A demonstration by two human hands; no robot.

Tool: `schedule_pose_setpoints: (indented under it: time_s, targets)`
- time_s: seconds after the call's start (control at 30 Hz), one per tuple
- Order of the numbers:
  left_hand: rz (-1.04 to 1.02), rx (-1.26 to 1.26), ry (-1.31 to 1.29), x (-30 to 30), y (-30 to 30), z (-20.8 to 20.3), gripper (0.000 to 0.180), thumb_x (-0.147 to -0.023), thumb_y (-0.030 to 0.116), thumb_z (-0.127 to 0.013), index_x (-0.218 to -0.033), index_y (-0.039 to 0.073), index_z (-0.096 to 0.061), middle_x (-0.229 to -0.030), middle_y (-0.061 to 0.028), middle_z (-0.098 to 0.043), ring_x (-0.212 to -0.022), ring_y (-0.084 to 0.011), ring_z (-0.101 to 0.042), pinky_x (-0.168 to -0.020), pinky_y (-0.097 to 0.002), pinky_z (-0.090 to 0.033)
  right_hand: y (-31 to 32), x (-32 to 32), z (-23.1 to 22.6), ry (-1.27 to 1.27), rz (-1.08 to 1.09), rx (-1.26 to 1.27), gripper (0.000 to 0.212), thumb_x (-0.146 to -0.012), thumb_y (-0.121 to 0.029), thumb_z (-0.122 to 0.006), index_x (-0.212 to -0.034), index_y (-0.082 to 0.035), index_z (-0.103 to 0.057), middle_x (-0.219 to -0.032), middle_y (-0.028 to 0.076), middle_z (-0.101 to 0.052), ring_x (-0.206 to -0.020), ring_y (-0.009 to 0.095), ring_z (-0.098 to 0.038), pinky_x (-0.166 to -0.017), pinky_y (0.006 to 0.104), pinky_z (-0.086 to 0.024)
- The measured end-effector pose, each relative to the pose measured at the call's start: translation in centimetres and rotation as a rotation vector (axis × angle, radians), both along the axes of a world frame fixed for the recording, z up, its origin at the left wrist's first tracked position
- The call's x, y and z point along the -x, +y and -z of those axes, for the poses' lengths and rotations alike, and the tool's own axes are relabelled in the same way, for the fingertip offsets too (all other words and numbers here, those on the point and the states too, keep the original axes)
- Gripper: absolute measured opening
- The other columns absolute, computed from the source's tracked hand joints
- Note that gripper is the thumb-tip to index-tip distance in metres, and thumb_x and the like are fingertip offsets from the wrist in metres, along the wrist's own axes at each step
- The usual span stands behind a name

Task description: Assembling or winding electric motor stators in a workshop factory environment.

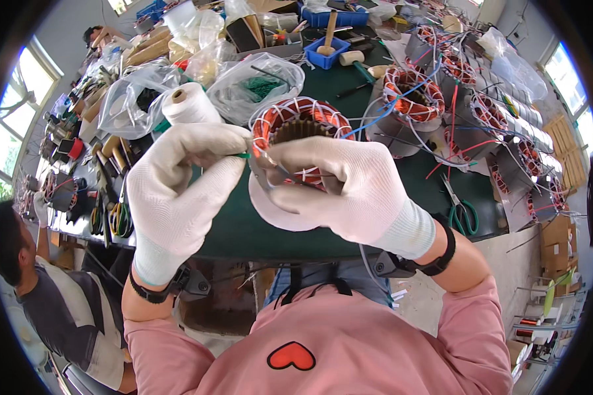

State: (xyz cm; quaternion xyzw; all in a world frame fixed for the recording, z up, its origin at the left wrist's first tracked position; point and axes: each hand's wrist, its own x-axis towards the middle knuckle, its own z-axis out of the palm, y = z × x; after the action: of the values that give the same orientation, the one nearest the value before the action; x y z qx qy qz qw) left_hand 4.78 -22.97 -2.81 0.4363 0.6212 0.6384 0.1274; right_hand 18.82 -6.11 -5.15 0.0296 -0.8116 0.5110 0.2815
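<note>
Both my hands wear white knit gloves and are raised over a green-topped bench (257,230). My left hand (178,191) pinches a small green piece between thumb and fingers. My right hand (342,191) grips a thin grey tool or strip whose tip points toward the left hand. Just behind the hands stands a motor stator (300,125) with copper windings tied in white cord and several loose wires. The stator's lower part is hidden by my hands.
More wound stators (412,92) line the bench at right, with red and blue leads. Green-handled scissors (464,214) lie at right. A white cord spool (191,102), plastic bags (257,82) and a blue tray (328,52) sit behind. Another person (53,303) sits at lower left.
</note>
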Motion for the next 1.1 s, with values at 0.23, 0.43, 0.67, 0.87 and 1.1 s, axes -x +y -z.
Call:
schedule_pose_setpoints:
  time_s: [0.23, 0.43, 0.67, 0.87, 1.1]
  targets:
    - [-0.009, 0.071, 0.098, 0.4, -0.8, 0.1, 0.022, -0.089, -0.014, -0.059, -0.106, -0.004, -0.066, -0.111, -0.0135, -0.071, -0.098, -0.0156, -0.068, -0.091, -0.0310, -0.055, -0.3, 0.9, 0.6, 0.065, 0.079, -0.270, 0.029, -0.088, -0.007, -0.074, -0.116, -0.001, -0.074, -0.093, 0.014, -0.075, -0.078, 0.019, -0.073, -0.072, 0.0274, -0.056]
    - [-0.011, 0.004, 0.087, 0.5, -0.3, 0.3, 0.016, -0.089, -0.008, -0.067, -0.104, -0.004, -0.070, -0.104, -0.0086, -0.074, -0.089, -0.0088, -0.066, -0.083, -0.0250, -0.053, -0.3, 1.5, 1.4, 0.168, 0.169, -0.349, 0.022, -0.087, -0.021, -0.076, -0.107, -0.011, -0.074, -0.079, 0.007, -0.070, -0.070, 0.026, -0.069, -0.059, 0.0356, -0.053]
    - [-0.040, 0.198, 0.524, 0.6, -1.2, -1.4, 0.019, -0.082, -0.011, -0.064, -0.099, -0.005, -0.070, -0.106, -0.0123, -0.074, -0.095, -0.0181, -0.069, -0.089, -0.0310, -0.054, -0.3, 1.1, 0.3, 0.146, 0.168, -0.546, 0.019, -0.091, -0.025, -0.069, -0.108, -0.017, -0.070, -0.077, 0.005, -0.068, -0.070, 0.026, -0.070, -0.056, 0.0361, -0.053]
    - [-0.057, 0.242, 0.601, 0.1, -0.8, -1.3, 0.014, -0.079, -0.007, -0.067, -0.090, -0.001, -0.074, -0.096, -0.0099, -0.076, -0.092, -0.0216, -0.071, -0.087, -0.0329, -0.054, -0.6, 0.8, 0.7, 0.086, 0.230, -0.611, 0.017, -0.091, -0.026, -0.069, -0.106, -0.018, -0.070, -0.076, 0.003, -0.067, -0.067, 0.026, -0.069, -0.055, 0.0373, -0.052]
    - [-0.055, -0.030, 0.237, 1.3, -1.0, 1.4, 0.053, -0.085, -0.006, -0.063, -0.137, -0.001, -0.056, -0.129, -0.0099, -0.065, -0.107, -0.0140, -0.063, -0.098, -0.0305, -0.048, 3.2, -1.6, -2.1, 0.279, 0.209, -0.508, 0.054, -0.075, -0.012, -0.082, -0.126, -0.007, -0.068, -0.114, 0.006, -0.068, -0.086, 0.014, -0.065, -0.073, 0.0281, -0.052]
